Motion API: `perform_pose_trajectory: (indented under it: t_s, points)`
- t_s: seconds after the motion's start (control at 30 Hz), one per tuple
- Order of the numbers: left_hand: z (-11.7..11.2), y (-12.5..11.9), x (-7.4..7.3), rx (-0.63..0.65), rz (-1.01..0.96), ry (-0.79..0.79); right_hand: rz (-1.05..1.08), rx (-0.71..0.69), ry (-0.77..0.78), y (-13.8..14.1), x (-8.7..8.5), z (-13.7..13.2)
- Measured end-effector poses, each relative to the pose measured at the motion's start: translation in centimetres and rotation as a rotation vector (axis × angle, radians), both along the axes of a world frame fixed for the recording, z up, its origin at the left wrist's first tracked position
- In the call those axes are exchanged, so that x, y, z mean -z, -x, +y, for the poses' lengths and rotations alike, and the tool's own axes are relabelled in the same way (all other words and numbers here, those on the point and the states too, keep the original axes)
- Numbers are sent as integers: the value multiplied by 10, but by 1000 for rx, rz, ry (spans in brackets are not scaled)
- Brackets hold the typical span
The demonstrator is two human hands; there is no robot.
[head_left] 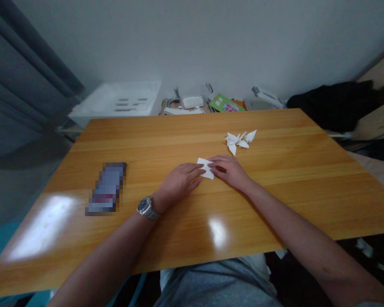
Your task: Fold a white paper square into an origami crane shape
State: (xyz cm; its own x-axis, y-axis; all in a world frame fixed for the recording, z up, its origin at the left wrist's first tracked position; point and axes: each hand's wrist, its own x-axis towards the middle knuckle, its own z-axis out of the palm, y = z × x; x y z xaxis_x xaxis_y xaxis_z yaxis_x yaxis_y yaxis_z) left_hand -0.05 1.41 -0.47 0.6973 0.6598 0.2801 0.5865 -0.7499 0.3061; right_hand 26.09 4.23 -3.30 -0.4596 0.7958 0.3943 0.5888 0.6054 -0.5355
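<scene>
A small folded white paper [206, 167] lies flat on the wooden table [275, 192] near its middle. My left hand [179, 182], with a metal watch on the wrist, rests on the table with its fingertips pressed on the paper's left edge. My right hand [228, 169] lies over the paper's right side, fingers together and pressing down on it. Beyond the hands, a little to the right, sits a finished white paper crane [240, 140], untouched.
A phone [107, 187] lies on the table to the left. Past the far edge are a white plastic tray [118, 100], a green booklet [225, 103], cables and small items by the wall. Dark clothing [333, 104] lies at the right.
</scene>
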Motion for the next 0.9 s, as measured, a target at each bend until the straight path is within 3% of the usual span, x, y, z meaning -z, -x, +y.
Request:
perform_pose_trajectory:
  t_s: [0.4,0.9]
  points:
    - [16,11,7,31,-21,7,-38,-113,-20,-1,-7,-4]
    - [5,-3,-6,-83,8,20,-93,-226,-13,2,-5,-11]
